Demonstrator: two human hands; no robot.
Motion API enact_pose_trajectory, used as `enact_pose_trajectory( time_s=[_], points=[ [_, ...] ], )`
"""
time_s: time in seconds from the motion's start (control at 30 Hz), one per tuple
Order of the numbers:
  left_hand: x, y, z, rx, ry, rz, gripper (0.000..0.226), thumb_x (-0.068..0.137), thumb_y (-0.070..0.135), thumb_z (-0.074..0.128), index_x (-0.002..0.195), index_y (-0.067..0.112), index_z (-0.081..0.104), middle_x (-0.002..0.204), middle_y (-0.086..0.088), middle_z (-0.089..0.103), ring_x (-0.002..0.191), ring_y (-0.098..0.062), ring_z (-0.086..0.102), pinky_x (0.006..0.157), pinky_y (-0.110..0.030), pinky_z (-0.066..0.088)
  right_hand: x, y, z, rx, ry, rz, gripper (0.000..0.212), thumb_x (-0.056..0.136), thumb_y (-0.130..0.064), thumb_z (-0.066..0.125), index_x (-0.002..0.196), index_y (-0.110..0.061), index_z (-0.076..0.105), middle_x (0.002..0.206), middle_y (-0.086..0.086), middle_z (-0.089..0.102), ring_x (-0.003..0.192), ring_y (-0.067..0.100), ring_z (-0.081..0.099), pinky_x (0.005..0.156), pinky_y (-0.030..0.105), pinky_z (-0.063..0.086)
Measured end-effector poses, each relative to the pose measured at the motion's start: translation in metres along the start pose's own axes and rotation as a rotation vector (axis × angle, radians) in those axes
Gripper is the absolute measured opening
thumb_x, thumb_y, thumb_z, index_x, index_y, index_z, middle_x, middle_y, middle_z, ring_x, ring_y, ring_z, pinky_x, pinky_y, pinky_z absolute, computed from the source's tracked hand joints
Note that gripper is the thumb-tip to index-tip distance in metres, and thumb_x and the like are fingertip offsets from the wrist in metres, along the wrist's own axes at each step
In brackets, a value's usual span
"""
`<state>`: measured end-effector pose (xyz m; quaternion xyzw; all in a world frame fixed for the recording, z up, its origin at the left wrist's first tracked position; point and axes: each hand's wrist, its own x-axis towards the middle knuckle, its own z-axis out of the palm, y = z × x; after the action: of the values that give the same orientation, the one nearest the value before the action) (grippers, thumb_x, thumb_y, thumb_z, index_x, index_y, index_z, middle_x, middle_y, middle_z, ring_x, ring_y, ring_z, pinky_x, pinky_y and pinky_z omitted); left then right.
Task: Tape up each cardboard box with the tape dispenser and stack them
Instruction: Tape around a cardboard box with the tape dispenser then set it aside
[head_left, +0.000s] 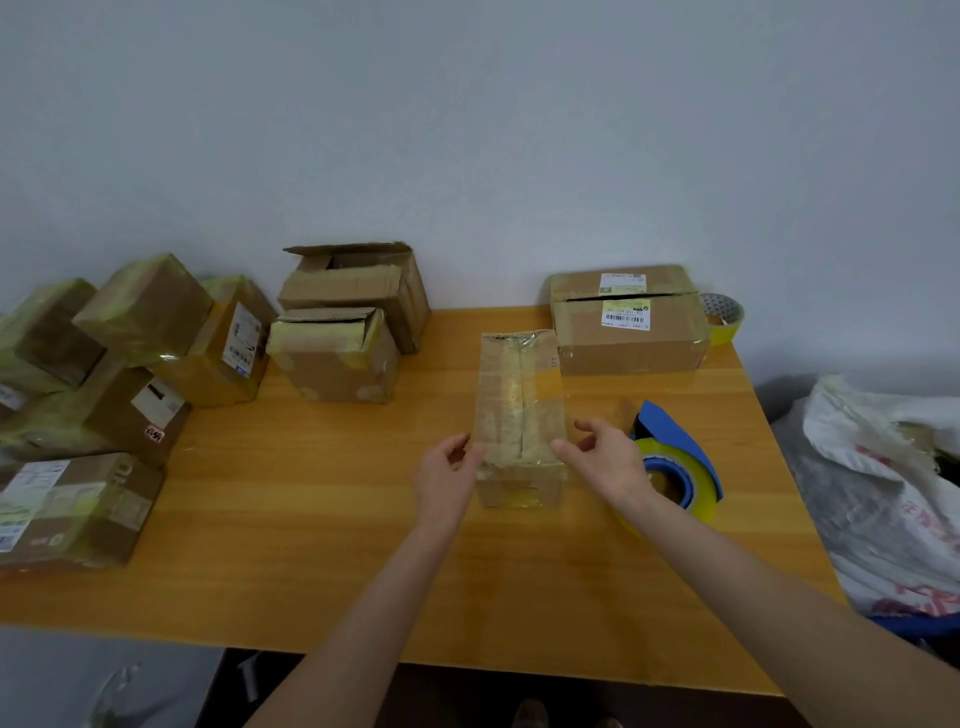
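Observation:
A long narrow cardboard box (519, 400) lies lengthwise in the middle of the wooden table (322, 545), its top seam covered with clear tape. My left hand (447, 475) touches the box's near left corner with loosely bent fingers. My right hand (602, 457) is at its near right corner, fingers relaxed, holding nothing. The blue tape dispenser (675, 457) with a yellowish tape roll stands on the table just right of my right hand.
Taped boxes (130, 353) are piled at the left. Two untaped boxes (353, 322) stand at the back centre, a wide box (628, 322) at the back right with a spare tape roll (724, 314) beside it. A white plastic bag (883, 483) lies off the right edge.

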<state>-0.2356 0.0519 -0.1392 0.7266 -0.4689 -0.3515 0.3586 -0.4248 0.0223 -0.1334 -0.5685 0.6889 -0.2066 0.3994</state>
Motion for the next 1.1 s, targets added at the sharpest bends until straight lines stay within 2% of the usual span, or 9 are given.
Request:
enact_pose_trajectory(
  time_s=[0.17,0.37,0.5,0.6,0.73,0.8,0.87,1.0,1.1],
  points=[
    [-0.005,-0.008,-0.001,-0.122,0.001,-0.035,0.032,0.092,0.024,0.063,0.123,0.016,0.063,0.074,0.002,0.064,0.066,-0.013,0.064,0.062,-0.018,0.054,-0.008,0.005,0.006,-0.020,-0.022,-0.065,0.051,0.095,-0.036,0.059,0.139,-0.016,0.046,0.071,-0.006,0.062,0.060,0.007,0.061,0.048,0.015,0.039],
    [-0.001,-0.018,-0.010,-0.132,-0.116,0.006,0.042,0.086,0.012,0.070,0.126,0.010,0.060,0.064,0.006,0.066,0.060,-0.007,0.066,0.067,-0.021,0.057,-0.013,0.008,0.003,0.025,-0.011,-0.182,0.066,0.090,-0.019,0.068,0.148,-0.025,0.037,0.064,-0.004,0.067,0.056,0.002,0.063,0.051,0.009,0.046],
    [0.005,-0.018,-0.011,0.153,-0.116,0.176,0.033,0.083,0.020,0.073,0.114,0.017,0.062,0.067,0.005,0.063,0.066,-0.013,0.065,0.066,-0.021,0.054,-0.015,0.011,0.005,-0.178,0.004,-0.308,0.054,0.092,-0.023,0.065,0.143,-0.020,0.046,0.077,-0.001,0.069,0.073,0.014,0.067,0.071,0.026,0.056],
    [0.005,-0.020,-0.003,0.278,-0.108,0.212,0.034,0.080,0.020,0.077,0.101,0.024,0.050,0.068,0.010,0.056,0.063,-0.004,0.055,0.058,-0.011,0.045,-0.012,0.010,0.001,-0.382,0.005,-0.344,0.050,0.091,-0.034,0.065,0.138,-0.022,0.052,0.095,0.004,0.071,0.089,0.023,0.067,0.078,0.037,0.055],
    [0.001,-0.028,0.018,0.046,-0.045,0.024,0.034,0.081,0.020,0.075,0.103,0.013,0.050,0.077,0.005,0.063,0.059,-0.003,0.058,0.051,-0.013,0.045,-0.011,-0.001,0.007,-0.595,0.024,-0.302,0.053,0.084,-0.061,0.060,0.117,-0.024,0.043,0.080,0.000,0.065,0.073,0.024,0.064,0.056,0.033,0.047],
    [-0.001,-0.031,0.025,-0.054,-0.084,-0.063,0.040,0.083,0.019,0.074,0.109,0.008,0.047,0.087,-0.006,0.068,0.069,-0.013,0.066,0.061,-0.028,0.056,-0.009,-0.006,0.013,-0.663,0.068,-0.256,0.061,0.078,-0.074,0.054,0.107,-0.025,0.034,0.068,-0.003,0.055,0.062,0.023,0.057,0.050,0.030,0.042],
    [-0.001,-0.031,0.024,-0.028,-0.136,-0.109,0.051,0.079,0.025,0.077,0.115,0.007,0.045,0.096,-0.007,0.067,0.082,-0.022,0.065,0.072,-0.043,0.056,-0.008,-0.006,0.017,-0.668,0.086,-0.239,0.063,0.076,-0.077,0.050,0.103,-0.024,0.030,0.062,-0.005,0.049,0.057,0.023,0.054,0.048,0.029,0.042],
    [0.003,-0.023,0.007,0.387,-0.078,0.088,0.092,0.064,0.066,0.072,0.135,0.018,0.041,0.118,0.006,0.049,0.103,-0.011,0.050,0.081,-0.027,0.046,-0.006,0.006,0.015,-0.590,0.077,-0.297,0.054,0.082,-0.071,0.052,0.104,-0.025,0.033,0.063,-0.007,0.049,0.057,0.021,0.056,0.046,0.030,0.042],
    [0.005,-0.006,0.008,0.243,-0.140,0.235,0.091,0.069,0.062,0.070,0.142,0.019,0.038,0.123,0.006,0.055,0.106,-0.009,0.054,0.084,-0.015,0.046,-0.002,0.009,0.015,-0.530,0.068,-0.332,0.051,0.081,-0.069,0.056,0.098,-0.029,0.030,0.067,-0.007,0.054,0.057,0.020,0.056,0.045,0.030,0.040]
  ],
)
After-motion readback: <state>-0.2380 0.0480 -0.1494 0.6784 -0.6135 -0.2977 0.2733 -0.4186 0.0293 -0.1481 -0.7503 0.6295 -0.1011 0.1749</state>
